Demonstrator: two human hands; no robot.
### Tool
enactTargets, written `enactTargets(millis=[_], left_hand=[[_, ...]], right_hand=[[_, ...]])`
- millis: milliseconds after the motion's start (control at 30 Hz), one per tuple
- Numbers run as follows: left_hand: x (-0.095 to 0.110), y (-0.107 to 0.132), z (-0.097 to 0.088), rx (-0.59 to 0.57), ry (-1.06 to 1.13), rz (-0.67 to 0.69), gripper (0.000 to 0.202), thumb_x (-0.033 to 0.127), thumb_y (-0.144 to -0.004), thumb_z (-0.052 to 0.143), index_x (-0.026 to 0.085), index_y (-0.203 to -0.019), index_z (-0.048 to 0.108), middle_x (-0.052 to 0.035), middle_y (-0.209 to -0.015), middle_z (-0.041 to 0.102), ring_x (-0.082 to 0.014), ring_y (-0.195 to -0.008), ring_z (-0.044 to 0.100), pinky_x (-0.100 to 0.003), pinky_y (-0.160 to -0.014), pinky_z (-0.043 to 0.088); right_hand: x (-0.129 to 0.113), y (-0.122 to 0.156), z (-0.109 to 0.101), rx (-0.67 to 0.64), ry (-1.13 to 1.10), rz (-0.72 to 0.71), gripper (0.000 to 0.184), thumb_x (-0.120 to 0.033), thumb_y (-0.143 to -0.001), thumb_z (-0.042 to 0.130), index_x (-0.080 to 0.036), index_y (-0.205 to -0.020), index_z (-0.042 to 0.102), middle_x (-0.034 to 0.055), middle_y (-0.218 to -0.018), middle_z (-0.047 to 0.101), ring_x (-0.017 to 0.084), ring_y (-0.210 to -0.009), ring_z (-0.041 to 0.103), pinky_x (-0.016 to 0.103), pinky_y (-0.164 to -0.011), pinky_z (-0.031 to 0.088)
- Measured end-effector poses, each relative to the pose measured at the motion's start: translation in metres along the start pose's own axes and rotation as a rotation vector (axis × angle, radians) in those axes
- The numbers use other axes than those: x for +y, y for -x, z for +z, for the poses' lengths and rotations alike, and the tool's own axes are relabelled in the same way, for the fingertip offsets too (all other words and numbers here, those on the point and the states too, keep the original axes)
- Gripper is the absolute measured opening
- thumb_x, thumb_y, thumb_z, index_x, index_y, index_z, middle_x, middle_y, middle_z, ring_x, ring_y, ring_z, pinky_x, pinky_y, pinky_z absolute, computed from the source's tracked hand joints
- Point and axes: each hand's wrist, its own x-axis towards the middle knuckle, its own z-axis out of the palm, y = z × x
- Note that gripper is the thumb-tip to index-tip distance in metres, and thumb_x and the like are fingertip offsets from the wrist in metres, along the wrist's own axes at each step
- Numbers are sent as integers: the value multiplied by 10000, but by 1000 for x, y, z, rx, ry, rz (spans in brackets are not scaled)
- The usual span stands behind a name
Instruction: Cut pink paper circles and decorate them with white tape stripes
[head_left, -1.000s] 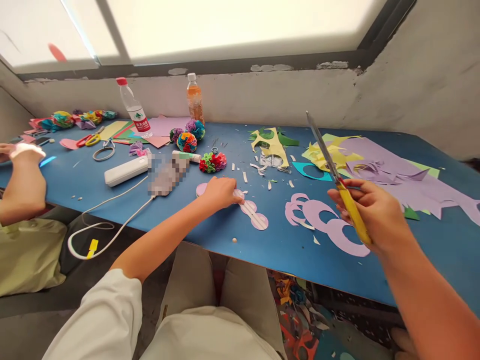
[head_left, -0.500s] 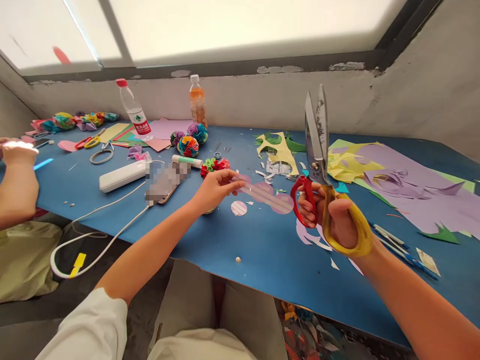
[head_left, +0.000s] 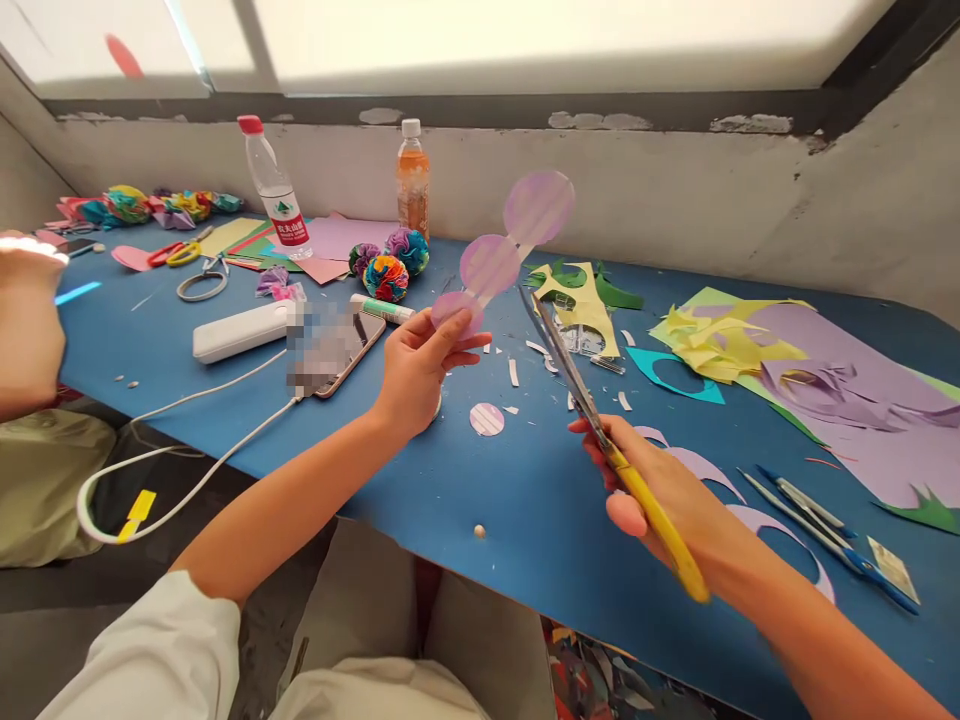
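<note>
My left hand (head_left: 431, 365) pinches one end of a strip of purple paper circles (head_left: 491, 265), joined by strips of clear or whitish tape. The strip slants up and right, above the table. In my right hand (head_left: 626, 470) are large scissors (head_left: 570, 365) with yellow and red handles; their blades look nearly closed and point up and left, apart from the circles. A loose purple circle with pale stripes (head_left: 487, 419) lies on the table between my hands. Purple paper offcuts (head_left: 701, 470) lie behind and beside my right wrist.
On the blue table (head_left: 450, 500) are a phone (head_left: 352, 350), a white power bank (head_left: 240, 332), a glue stick (head_left: 381, 308) and paper flower balls (head_left: 386, 277). Two bottles (head_left: 414, 180) stand at the back. Coloured paper (head_left: 825, 420) and blue-handled scissors (head_left: 832, 540) lie right. Another person's arm (head_left: 26, 330) is at left.
My left hand has lifted and tilted the strip of circles upward to the right. The scissors in my right hand have turned and lowered, their blades now leaning left.
</note>
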Motion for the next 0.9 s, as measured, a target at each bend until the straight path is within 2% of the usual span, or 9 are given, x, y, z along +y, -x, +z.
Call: enactTargets(millis=[67,133,300,533,633,767,900], left_hand=[[1,3,2,14,26,27,304,377,-604,846,180,-768,682,50,-688,687,-115,-619,710,-150,-486,497],[1,6,2,6,28,38,285,380,-617,841,186,-762,689,54,-670,674,-110,-611,705,-142,-457,484],[-5,12,3,-68,-31,8,236,372,-666,811,187,-779,719,35,-686,683,-85,-594,672,-139,-469,489],[-8,23,6,-157,-66,-71,195,324,-647,821,167,-693,713,35,-599,663,-61,-503,614,-135,-441,476],[-9,26,8,-162,-63,-78,210,323,-639,825,161,-684,699,43,-570,644,-61,-484,602,-140,-431,477],[-11,27,10,-171,-70,-67,246,351,-641,825,162,-695,678,49,-573,642,-63,-484,602,-144,-430,477],[-11,28,12,-185,-99,-69,299,406,-628,830,163,-674,662,49,-570,635,-60,-478,589,-153,-433,473]], right_hand=[[-5,-3,1,-55,99,23,352,-331,-609,563,-247,-943,493,-41,-549,503,161,-481,444,271,-431,338],[-9,-5,2,-40,160,15,381,-325,-568,550,-244,-932,471,-39,-560,507,166,-498,450,276,-449,348],[-13,-4,3,-53,190,-52,377,-374,-615,541,-244,-964,485,-12,-671,586,179,-562,508,294,-509,415],[-6,-2,9,-93,46,-45,327,-397,-709,540,-247,-1000,525,14,-729,622,195,-637,572,288,-518,432],[1,-1,13,-101,-33,-55,306,-399,-727,572,-260,-999,551,2,-702,608,181,-593,542,279,-495,415],[5,4,15,-168,-137,6,297,-394,-760,550,-278,-1033,547,-22,-651,572,155,-513,463,266,-461,377],[0,9,15,-138,-163,18,246,-400,-753,530,-270,-962,544,-9,-700,581,149,-526,441,260,-455,352]])
